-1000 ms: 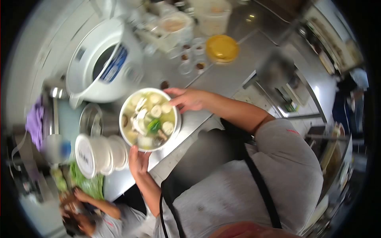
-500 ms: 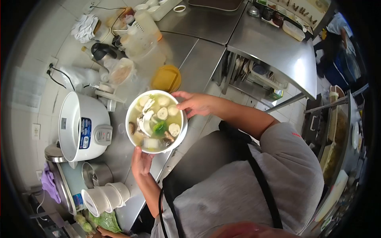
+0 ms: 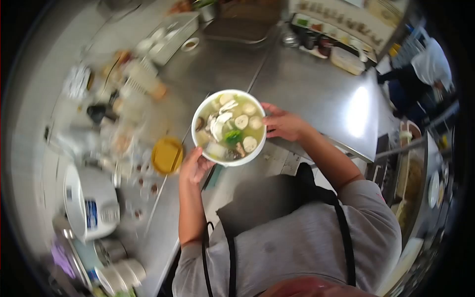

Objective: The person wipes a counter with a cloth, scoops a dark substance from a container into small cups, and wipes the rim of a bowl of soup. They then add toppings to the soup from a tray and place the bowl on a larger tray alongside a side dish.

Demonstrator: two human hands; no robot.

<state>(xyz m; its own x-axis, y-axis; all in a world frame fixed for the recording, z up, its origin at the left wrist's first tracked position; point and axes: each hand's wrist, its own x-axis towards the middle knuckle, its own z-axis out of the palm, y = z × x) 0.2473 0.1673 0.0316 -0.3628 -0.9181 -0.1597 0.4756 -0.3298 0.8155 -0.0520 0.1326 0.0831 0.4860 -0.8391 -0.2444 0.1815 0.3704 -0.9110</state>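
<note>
A round white bowl (image 3: 193, 129) is held up between both my hands, roughly level. Clear yellowish soup (image 3: 242, 110) fills it, with sliced pale rounds, white mushroom-like pieces, a green leaf and darker brown pieces. My left hand (image 3: 194, 167) grips the near left side, thumb by the rim. On the right side, my right hand (image 3: 283, 123) has its thumb at the rim and its fingers against the wall, partly hidden. To the left of my left hand lies a yellow lid (image 3: 167, 155) on the steel counter.
A white rice-cooker-like appliance (image 3: 91, 203), stacked white tubs (image 3: 121, 274) and a steel pot (image 3: 110, 251) stand at left. A dark tray (image 3: 242, 22) and small sauce bowl (image 3: 190, 44) sit at the back. Another person (image 3: 428, 64) is at far right.
The bowl, in both hands, has moved right and up in view, away from the rice cooker toward the right-hand steel table. My view has turned, blurring the left side.
</note>
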